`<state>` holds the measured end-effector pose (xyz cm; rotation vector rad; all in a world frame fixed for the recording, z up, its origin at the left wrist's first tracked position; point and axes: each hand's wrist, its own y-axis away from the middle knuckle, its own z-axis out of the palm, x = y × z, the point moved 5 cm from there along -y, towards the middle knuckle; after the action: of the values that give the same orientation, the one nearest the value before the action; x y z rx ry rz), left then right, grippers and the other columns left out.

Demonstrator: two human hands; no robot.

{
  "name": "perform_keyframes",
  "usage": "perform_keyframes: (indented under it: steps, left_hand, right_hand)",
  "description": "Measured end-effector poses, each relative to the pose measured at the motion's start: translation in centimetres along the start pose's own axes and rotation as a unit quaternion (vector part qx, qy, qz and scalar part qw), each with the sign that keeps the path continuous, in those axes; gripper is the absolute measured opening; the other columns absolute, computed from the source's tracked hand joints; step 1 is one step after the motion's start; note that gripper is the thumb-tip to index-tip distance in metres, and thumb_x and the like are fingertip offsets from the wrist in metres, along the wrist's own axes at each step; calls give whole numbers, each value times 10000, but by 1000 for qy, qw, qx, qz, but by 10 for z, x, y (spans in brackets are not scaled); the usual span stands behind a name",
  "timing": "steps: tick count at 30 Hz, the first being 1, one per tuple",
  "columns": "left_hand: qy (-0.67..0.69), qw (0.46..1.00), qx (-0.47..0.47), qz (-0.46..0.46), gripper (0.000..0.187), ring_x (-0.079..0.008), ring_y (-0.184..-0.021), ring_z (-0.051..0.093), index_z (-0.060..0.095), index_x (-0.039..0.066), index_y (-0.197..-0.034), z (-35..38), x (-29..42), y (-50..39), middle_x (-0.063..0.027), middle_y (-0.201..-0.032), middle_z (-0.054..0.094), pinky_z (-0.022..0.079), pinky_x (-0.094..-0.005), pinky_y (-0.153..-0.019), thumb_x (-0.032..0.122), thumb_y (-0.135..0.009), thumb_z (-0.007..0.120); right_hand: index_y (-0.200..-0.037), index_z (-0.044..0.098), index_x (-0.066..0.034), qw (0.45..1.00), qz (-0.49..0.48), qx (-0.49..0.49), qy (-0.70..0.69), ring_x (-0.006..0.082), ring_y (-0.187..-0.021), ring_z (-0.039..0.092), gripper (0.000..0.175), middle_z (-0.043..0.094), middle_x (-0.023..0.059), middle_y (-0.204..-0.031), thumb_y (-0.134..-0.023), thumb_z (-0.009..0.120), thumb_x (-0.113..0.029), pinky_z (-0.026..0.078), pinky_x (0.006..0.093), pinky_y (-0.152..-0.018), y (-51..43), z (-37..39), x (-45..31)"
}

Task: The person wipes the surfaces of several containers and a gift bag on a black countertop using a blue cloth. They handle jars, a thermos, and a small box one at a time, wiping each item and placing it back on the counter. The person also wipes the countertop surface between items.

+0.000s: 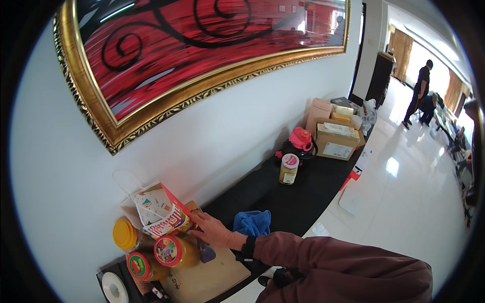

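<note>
My right hand (214,230) reaches in over the table, its fingers apart and touching the side of a printed paper gift bag (168,223) with white cord handles. Below the thumb stands a red-lidded jar (185,252) with yellowish contents. Another jar (138,266), with a red and green lid, and a yellow-lidded jar (125,235) are close by. Only a sliver of my left hand (142,286) shows at the lower left, mostly hidden by the jars; its fingers are out of sight. A blue cloth (253,223) lies just beyond my right wrist.
Flat brown cardboard (214,270), a purple item (207,253) and a white roll (114,288) lie near the jars. Farther along the black table (261,189) are a lidded jar (288,170), a pink-topped flask (300,139) and a cardboard box (335,142). A framed painting (235,81) hangs above. People are across the room.
</note>
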<state>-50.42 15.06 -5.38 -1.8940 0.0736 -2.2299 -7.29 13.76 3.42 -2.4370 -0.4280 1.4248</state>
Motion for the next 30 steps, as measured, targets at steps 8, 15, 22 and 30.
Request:
perform_keyframes:
  steps: [8, 15, 22, 30]
  left_hand:
    - [7, 999, -9, -42, 596, -197, -1263, 601, 390, 52, -1554, -20, -13, 3, -98, -1446, 566, 521, -368, -1072, 245, -1036, 613]
    - [89, 991, -1, -104, 712, -189, -1308, 564, 332, 51, -1595, -43, -41, 2, -89, -1493, 525, 493, -353, -1101, 193, -994, 685]
    - [-140, 988, -56, 27, 658, -195, -1326, 556, 415, 50, -1531, -29, -31, 13, -90, -1494, 543, 463, -358, -1142, 72, -953, 729]
    - [-32, 998, -42, -21, 594, -192, -1258, 605, 513, 50, -1454, -11, -33, 7, -79, -1426, 598, 498, -360, -1099, 110, -924, 774]
  right_hand:
    - [-1358, 555, -54, 1000, 11, 2, 28, 405, -1161, 572, 451, 628, 200, -1249, -967, 661, -252, 485, 460, -1007, -8, 8, 10]
    - [-1430, 468, 6, 997, -16, -13, 79, 416, -1237, 544, 566, 607, 225, -1284, -976, 660, -272, 486, 466, -1032, -11, 13, 4]
    - [-1361, 542, 12, 999, -32, -12, 23, 414, -1213, 559, 479, 627, 228, -1261, -965, 687, -215, 476, 463, -1042, -14, 14, 7]
    - [-1382, 561, -1, 993, 61, -101, -29, 397, -1187, 602, 492, 659, 223, -1222, -963, 703, -217, 510, 456, -989, -18, 2, 10]
